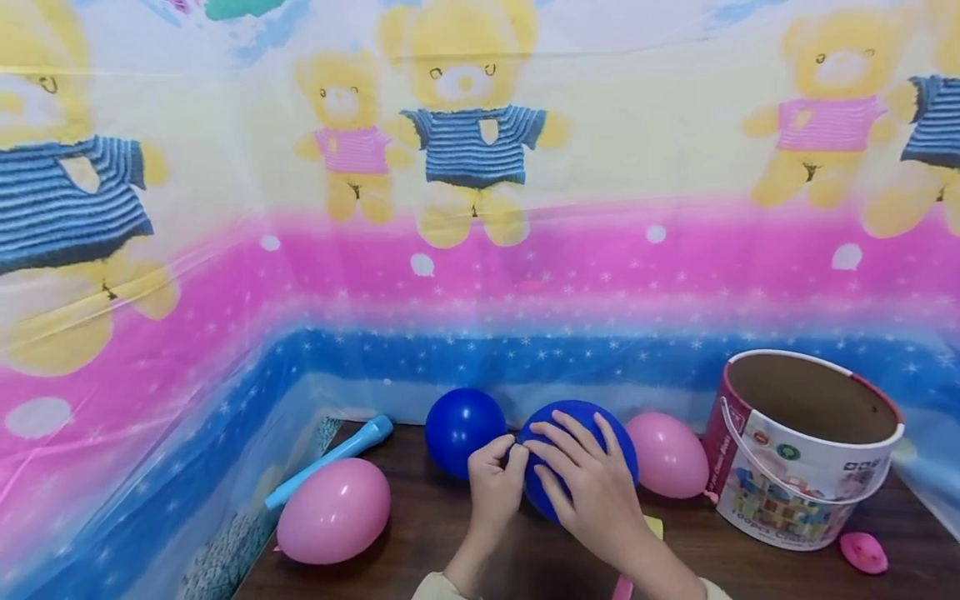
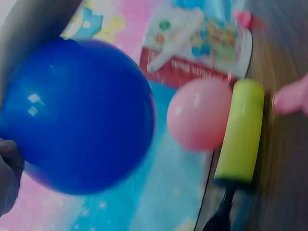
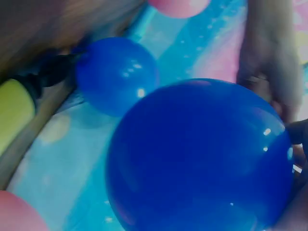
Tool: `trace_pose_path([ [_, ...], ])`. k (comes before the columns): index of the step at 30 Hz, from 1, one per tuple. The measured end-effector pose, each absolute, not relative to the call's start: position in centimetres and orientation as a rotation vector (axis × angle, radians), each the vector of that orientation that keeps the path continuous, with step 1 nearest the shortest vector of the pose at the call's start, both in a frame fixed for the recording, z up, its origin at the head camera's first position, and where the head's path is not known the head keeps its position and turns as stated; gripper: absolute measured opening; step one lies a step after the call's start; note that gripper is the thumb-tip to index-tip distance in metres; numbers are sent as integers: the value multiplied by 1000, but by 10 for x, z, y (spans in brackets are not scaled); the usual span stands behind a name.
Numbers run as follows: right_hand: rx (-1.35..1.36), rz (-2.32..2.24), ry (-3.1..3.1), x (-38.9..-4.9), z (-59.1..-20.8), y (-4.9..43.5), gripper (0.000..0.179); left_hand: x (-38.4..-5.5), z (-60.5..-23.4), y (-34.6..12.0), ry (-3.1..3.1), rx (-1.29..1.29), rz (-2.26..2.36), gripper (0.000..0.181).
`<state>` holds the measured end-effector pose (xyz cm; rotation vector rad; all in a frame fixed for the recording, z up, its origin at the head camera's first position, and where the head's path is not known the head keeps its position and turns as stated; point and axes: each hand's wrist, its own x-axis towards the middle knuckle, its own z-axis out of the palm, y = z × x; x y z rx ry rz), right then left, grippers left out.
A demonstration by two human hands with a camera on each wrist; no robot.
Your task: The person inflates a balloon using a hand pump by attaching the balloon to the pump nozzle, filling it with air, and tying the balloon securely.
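A large inflated blue balloon point(image 1: 543, 497) is between my two hands above the table. With thumb and fingers my left hand point(image 1: 495, 483) pinches the balloon at its left side, near the neck; the neck itself is mostly hidden. My right hand point(image 1: 592, 492) lies over the near face of the balloon, its fingers spread and fairly straight. In the left wrist view the balloon point(image 2: 82, 120) looks round and taut, and it fills much of the right wrist view too. A second blue balloon point(image 1: 463, 429) rests on the table just beyond my left hand.
Pink balloons lie left point(image 1: 333, 510) and right point(image 1: 667, 454). A light-blue toy microphone point(image 1: 330, 461) is at the left edge. A bucket point(image 1: 795, 492) stands right, beside a flat pink item point(image 1: 864, 552). A yellow hand pump point(image 2: 243, 130) with black nozzle lies partly behind my right arm.
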<state>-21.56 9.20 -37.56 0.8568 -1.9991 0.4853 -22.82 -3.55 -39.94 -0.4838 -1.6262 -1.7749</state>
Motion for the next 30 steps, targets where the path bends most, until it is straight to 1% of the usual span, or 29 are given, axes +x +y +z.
trace_pose_path([
  [4, 800, 410, -1919, -215, -386, 86, 42, -218, -395, -34, -1637, -389, -2157, 35],
  [5, 802, 398, -1916, -216, -388, 85, 44, -216, -395, -34, -1624, -377, -2211, 35],
  [7, 821, 402, -1924, -215, -389, 83, 36, -212, -397, -34, -1641, -362, -2249, 34],
  [10, 843, 465, -1944, -216, -391, 84, 17, -207, -399, -36, -1706, -403, -2268, 32],
  [11, 848, 484, -1948, -217, -391, 85, 15, -206, -400, -37, -1743, -428, -2255, 30],
  [14, 857, 534, -1941, -221, -392, 87, 19, -204, -400, -41, -1870, -509, -2193, 28],
  [19, 844, 691, -1899, -229, -391, 85, 17, -205, -394, -49, -2073, -618, -1987, 29],
  [24, 820, 808, -1797, -229, -386, 80, 17, -202, -393, -51, -2111, -680, -1759, 31],
  [28, 869, 922, -1787, -231, -388, 78, 16, -198, -391, -55, -2113, -690, -1817, 29],
  [30, 890, 999, -1805, -232, -390, 79, 17, -197, -388, -59, -2102, -744, -1908, 29],
])
